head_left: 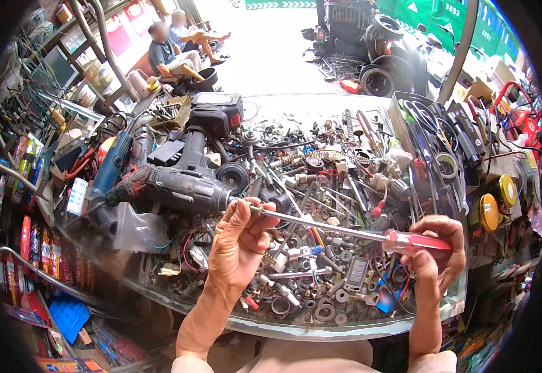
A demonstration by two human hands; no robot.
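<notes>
The long screwdriver (345, 231) spans the gap between both hands, its red see-through handle closed in the right hand (436, 252) and its thin steel shaft reaching across to the left hand (240, 239), whose fingertips are pinched around the tip, perhaps on some tiny part I can't make out. If the tip slips off whatever it bears on, I'd expect it to jab the left fingers, and anything small let go would vanish into the heap of bolts, nuts and washers (321, 280) just under the hands on the glass worktop (283, 328). Both forearms rise from below, wrists bent, left palm turned inward. The cordless drill (190, 168) lies just beyond the left hand.
</notes>
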